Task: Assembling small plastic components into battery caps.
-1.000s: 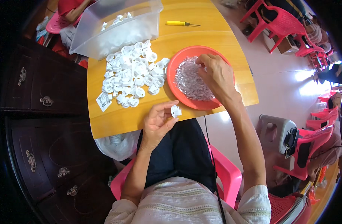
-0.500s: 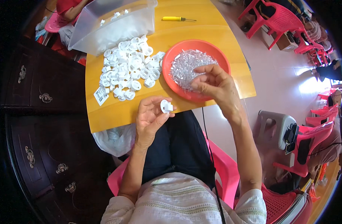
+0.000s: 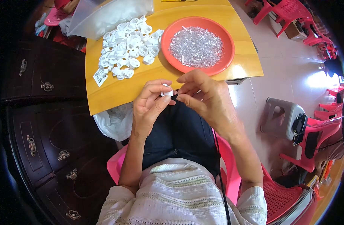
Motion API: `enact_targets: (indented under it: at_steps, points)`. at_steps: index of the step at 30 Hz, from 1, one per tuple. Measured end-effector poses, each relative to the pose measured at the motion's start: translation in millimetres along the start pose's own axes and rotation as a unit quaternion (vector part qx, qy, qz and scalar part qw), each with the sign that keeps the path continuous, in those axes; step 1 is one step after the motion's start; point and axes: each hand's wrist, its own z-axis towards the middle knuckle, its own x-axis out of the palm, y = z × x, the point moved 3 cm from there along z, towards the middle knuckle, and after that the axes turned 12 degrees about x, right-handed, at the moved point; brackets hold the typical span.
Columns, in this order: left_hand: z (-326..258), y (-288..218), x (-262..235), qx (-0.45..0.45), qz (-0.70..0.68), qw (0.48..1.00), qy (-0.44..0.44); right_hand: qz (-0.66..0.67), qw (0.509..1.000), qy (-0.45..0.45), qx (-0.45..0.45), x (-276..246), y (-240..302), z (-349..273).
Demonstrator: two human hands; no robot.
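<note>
Between the thumb and fingers of my left hand is a small white plastic part with a round face. Close on its right, my right hand pinches a tiny clear plastic piece at the white part's side; whether the two touch I cannot tell. Beyond my right hand stands a round orange-red dish filled with small clear plastic pieces. A heap of similar white plastic parts lies on the table to the left of the dish.
The yellow table ends just beyond my lap. A translucent bin stands behind the heap, and a printed label lies at its near left. A white plastic bag hangs below the edge. Dark drawers flank the left side.
My right hand has come from the dish toward my left hand, now pinching a clear piece beside the white part. The view has tilted, shifting the table upward in the picture.
</note>
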Motion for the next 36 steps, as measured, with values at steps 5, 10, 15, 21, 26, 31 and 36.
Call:
enact_targets:
  at_steps: [5,10,15,21,26,31,36]
  points:
    - [-4,-1,8,0.020,0.027,0.999,0.016,-0.023,1.000,0.003,0.005,4,3,-10]
    - [-7,-4,12,0.030,0.051,0.998,0.018,-0.056,0.998,-0.011,-0.034,5,-1,-15]
    - [-16,-5,13,-0.095,-0.096,0.990,-0.050,-0.129,0.985,-0.048,-0.104,8,-5,-27]
    - [-25,3,15,-0.177,-0.190,0.964,-0.052,-0.291,0.907,-0.126,-0.278,12,-9,-41]
    - [-28,8,14,-0.229,-0.234,0.944,-0.038,-0.313,0.886,-0.114,-0.324,11,-12,-43]
    - [-33,12,14,-0.248,-0.268,0.931,-0.016,-0.316,0.882,-0.101,-0.336,9,-16,-44]
    - [-35,11,16,-0.226,-0.255,0.940,-0.019,-0.263,0.901,-0.140,-0.314,9,-22,-42]
